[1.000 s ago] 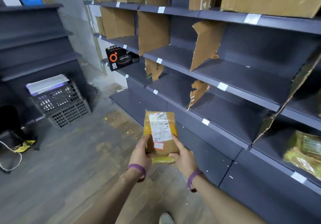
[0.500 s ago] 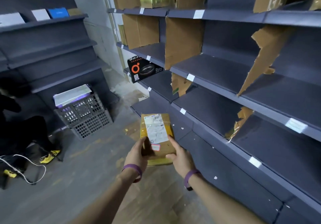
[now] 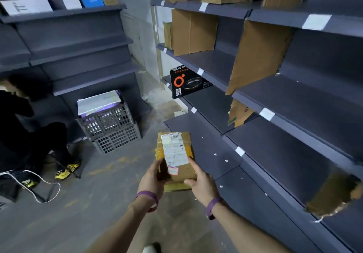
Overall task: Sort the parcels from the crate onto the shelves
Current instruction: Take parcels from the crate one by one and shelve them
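While both hands (image 3: 152, 178) (image 3: 202, 182) grip parcel (image 3: 174, 154), crate (image 3: 110, 127) stands left.

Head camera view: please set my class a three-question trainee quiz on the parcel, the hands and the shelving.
1. True or false: the parcel already lies on a shelf.
2. How many hands grip it? A none, B one, C two.
3. Fill in: the black box rests on a ____.

Key:
1. False; it is held in the air.
2. C: the left hand and the right hand.
3. shelf.
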Available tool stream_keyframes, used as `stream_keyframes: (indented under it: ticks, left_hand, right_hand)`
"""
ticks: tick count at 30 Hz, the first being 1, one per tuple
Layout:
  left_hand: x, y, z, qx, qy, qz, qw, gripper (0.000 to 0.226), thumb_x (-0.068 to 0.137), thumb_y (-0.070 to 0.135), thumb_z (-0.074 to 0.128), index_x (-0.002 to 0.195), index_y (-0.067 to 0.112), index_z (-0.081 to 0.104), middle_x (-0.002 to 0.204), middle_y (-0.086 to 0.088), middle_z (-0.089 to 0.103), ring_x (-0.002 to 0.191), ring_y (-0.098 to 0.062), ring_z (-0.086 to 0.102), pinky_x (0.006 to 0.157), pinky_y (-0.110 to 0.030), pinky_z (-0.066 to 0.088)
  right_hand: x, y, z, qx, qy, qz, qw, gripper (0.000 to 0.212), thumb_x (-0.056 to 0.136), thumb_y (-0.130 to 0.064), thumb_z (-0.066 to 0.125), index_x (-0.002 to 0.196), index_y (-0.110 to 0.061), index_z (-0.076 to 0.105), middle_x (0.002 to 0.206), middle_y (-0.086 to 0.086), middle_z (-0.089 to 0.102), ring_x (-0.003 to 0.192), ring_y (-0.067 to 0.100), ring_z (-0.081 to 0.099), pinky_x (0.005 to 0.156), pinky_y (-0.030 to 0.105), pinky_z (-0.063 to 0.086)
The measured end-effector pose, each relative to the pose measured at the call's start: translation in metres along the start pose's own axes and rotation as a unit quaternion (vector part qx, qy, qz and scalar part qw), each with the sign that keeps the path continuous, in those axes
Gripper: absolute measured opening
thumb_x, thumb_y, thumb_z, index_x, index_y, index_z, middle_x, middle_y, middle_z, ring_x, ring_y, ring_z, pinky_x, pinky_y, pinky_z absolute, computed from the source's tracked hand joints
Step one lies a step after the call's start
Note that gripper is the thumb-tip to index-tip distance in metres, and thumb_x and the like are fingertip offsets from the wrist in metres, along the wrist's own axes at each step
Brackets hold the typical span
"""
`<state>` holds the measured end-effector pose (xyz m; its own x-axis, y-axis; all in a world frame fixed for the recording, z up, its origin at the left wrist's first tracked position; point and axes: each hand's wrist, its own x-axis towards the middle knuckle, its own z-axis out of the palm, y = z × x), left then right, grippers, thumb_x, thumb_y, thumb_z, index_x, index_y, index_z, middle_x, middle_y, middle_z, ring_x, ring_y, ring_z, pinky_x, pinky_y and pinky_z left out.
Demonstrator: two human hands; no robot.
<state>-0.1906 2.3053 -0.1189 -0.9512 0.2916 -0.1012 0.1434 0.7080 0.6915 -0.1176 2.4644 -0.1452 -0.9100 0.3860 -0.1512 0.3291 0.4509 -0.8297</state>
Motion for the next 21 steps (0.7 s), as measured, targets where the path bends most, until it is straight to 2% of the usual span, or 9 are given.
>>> stream_keyframes:
  ticks: [5, 9, 21]
  left_hand:
    - [0.085, -0.024, -0.019, -0.013, -0.019, 0.008, 1.0, 0.067, 0.082, -0.001, 0.063, 0.138, 0.031, 0.044, 0.126, 0.002, 0.062, 0.112, -0.021, 0.06, 0.095, -0.033, 0.049]
    - [0.158, -0.042, -0.043, -0.008, -0.042, 0.027, 0.999, 0.068, 0.082, -0.004, 0.058, 0.138, 0.031, 0.044, 0.127, 0.0, 0.062, 0.113, -0.023, 0.06, 0.094, -0.03, 0.048]
    - [0.308, -0.056, -0.08, 0.01, -0.107, 0.07, 0.992, 0.067, 0.084, 0.001, 0.052, 0.143, 0.03, 0.039, 0.136, 0.0, 0.056, 0.121, -0.025, 0.055, 0.098, -0.031, 0.045]
  right_hand:
    - [0.073, -0.024, 0.03, 0.009, 0.016, 0.006, 1.0, 0.08, 0.082, -0.015, 0.07, 0.143, -0.049, 0.031, 0.132, -0.015, 0.058, 0.119, 0.011, 0.056, 0.102, 0.029, 0.045]
    - [0.128, -0.049, 0.057, 0.011, 0.039, 0.027, 0.999, 0.082, 0.08, -0.018, 0.073, 0.142, -0.05, 0.031, 0.135, -0.015, 0.056, 0.123, 0.009, 0.054, 0.105, 0.031, 0.044]
    - [0.251, -0.096, 0.094, -0.002, 0.078, 0.07, 0.994, 0.078, 0.085, -0.014, 0.071, 0.147, -0.04, 0.031, 0.14, -0.009, 0.052, 0.129, 0.017, 0.049, 0.105, 0.03, 0.041]
